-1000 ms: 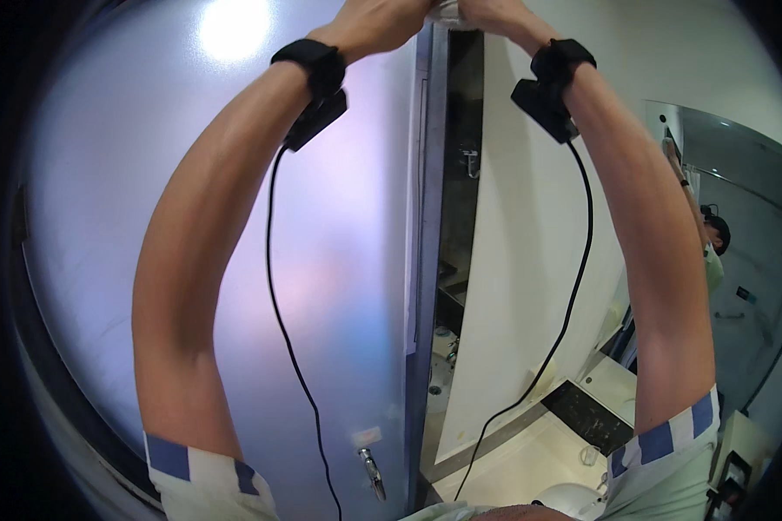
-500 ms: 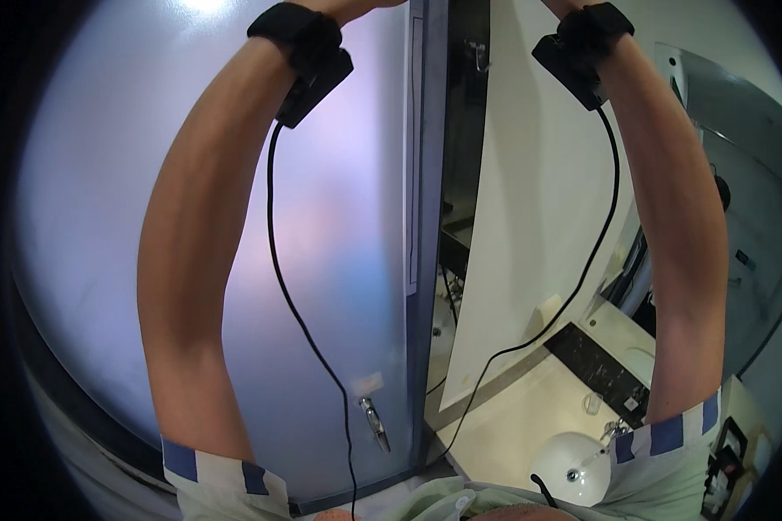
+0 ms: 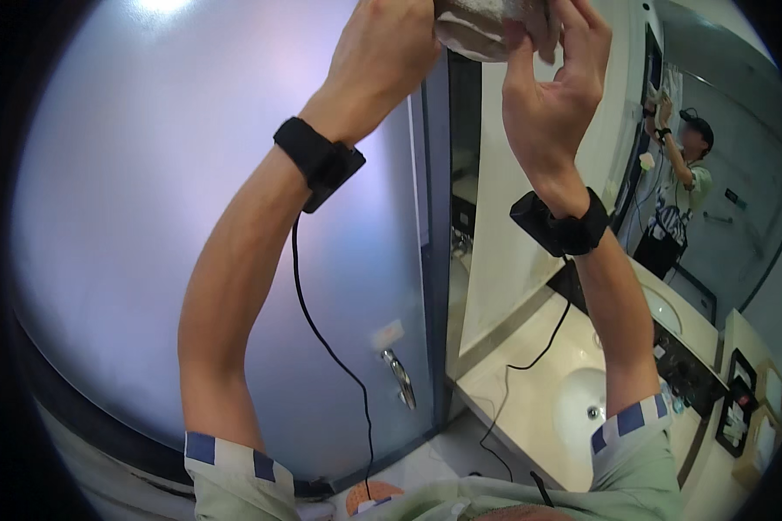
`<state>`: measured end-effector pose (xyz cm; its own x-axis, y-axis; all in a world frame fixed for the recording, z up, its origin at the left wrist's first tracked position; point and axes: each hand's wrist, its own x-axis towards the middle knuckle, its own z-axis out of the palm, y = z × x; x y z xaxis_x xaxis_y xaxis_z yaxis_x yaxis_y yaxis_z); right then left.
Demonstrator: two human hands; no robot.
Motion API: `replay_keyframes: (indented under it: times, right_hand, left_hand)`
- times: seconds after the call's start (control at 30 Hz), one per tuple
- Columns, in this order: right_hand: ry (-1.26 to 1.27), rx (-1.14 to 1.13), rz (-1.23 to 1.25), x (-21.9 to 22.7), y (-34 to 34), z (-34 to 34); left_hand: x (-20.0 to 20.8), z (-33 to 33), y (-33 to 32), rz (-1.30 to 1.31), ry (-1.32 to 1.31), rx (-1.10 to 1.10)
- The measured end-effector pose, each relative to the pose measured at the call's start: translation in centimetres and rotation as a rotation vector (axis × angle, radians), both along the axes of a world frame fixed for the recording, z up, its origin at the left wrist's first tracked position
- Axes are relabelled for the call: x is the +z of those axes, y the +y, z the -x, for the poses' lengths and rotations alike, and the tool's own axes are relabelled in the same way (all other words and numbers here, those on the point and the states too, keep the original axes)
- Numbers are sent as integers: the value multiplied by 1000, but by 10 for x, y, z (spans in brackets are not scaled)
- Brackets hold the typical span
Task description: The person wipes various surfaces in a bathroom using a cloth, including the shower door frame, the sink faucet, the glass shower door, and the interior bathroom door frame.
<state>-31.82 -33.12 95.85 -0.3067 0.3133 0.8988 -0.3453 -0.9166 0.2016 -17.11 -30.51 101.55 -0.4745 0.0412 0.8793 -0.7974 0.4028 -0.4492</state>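
Note:
At the top edge, a greyish-brown rounded thing with white streaks and a pale lower rim (image 3: 476, 33) is held up between both hands. Its upper part is cut off, and I cannot make out its kind. My left hand (image 3: 384, 54) is closed against its left side, fingers mostly hidden. My right hand (image 3: 554, 113) grips the other side, with the thumb on the near face and the fingers bent around it. Black straps with small boxes sit on both wrists, and a thin black cable runs down from each.
A frosted glass door (image 3: 148, 260) with a metal handle (image 3: 400, 379) stands at left. Lower right is a cream counter (image 3: 504, 382) with a white sink (image 3: 573, 408). A wall mirror (image 3: 738, 174) reflects a person with raised arms. A black tray (image 3: 738, 404) lies at far right.
Both hands have come down into view, bringing the greyish-brown thing with them. The view has shifted, and the mirror now shows the reflected person.

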Motion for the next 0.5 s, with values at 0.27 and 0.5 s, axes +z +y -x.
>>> replay_keyframes:
  times: [0.27,0.5]
  right_hand:
    - [358,542,-446,-16,-60,-43]
    - [334,285,-332,-27,-61,-53]
  left_hand:
    - [-17,-18,-26,-193,77,-107]
    - [-47,-24,-23,-37,-47,1]
